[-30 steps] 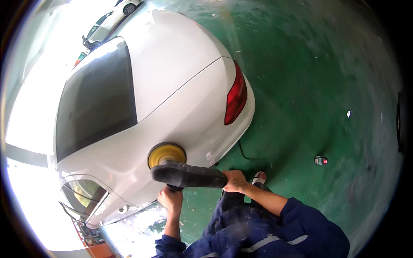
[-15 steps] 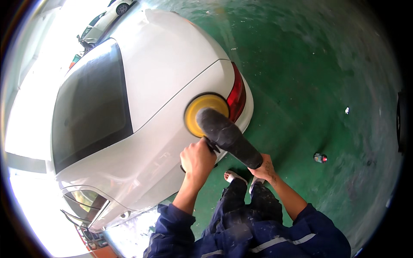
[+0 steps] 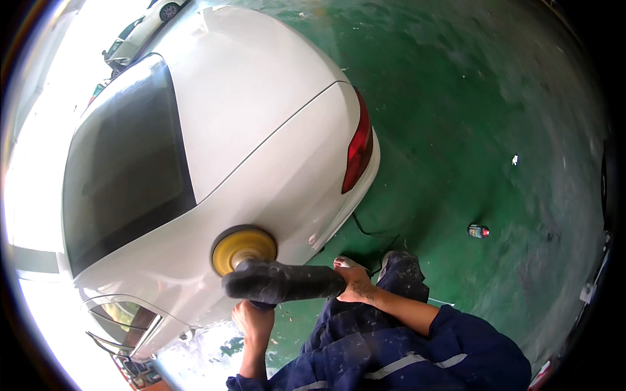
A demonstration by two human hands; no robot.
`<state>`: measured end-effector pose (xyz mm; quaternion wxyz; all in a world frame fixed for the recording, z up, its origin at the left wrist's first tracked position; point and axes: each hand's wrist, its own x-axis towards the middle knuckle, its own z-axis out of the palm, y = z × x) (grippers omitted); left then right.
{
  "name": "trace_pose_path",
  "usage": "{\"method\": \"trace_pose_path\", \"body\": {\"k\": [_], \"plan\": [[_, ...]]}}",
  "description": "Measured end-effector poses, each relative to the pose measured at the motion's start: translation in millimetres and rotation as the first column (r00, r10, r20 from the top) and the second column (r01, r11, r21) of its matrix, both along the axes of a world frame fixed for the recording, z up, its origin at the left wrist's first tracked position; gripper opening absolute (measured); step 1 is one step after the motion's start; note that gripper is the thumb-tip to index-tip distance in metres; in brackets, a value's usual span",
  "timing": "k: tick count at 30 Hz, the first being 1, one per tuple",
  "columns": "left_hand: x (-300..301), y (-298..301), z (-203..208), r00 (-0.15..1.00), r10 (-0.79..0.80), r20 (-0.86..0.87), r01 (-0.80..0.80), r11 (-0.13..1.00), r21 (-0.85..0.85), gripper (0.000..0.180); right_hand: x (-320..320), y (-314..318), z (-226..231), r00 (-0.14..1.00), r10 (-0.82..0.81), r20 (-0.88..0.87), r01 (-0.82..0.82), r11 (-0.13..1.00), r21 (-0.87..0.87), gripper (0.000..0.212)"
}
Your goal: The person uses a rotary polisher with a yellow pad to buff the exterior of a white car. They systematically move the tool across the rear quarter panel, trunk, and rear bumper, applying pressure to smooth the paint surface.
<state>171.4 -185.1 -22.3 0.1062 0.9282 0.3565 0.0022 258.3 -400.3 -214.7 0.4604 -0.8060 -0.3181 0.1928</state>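
Observation:
A black car polisher (image 3: 283,281) with a round yellow backing disc (image 3: 244,251) is in both my hands. Its disc rests against the rear side panel of a white car (image 3: 280,163), below the corner of the dark rear window. My right hand (image 3: 357,285) is closed round the rear end of the polisher's body. My left hand (image 3: 254,319) grips near the polisher's head from below; the polisher hides part of those fingers. The red tail light (image 3: 358,146) lies to the right of the disc, apart from it.
A small dark bottle with a red cap (image 3: 478,231) lies on the green floor (image 3: 443,150) to the right. A black cord (image 3: 372,233) runs over the floor by my feet. Another white car (image 3: 140,29) stands at the far left.
The polisher has moved left and nearer to me, from beside the tail light along the side panel. Its body has swung to lie almost level, and both hands have gone with it.

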Motion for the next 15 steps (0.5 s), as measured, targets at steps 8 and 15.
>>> {"method": "trace_pose_path", "body": {"k": [8, 15], "plan": [[54, -32, 20, 0.998, 0.043, 0.036, -0.038, 0.991, -0.13, 0.017, 64, -49, 56, 0.98, 0.052, -0.189, -0.075, 0.99, -0.116, 0.038], [210, -87, 51, 0.99, -0.076, -0.122, 0.069, 0.996, -0.059, 0.016, 176, -132, 121, 0.963, -0.139, -0.231, 0.104, 0.982, -0.16, 0.034]]}}
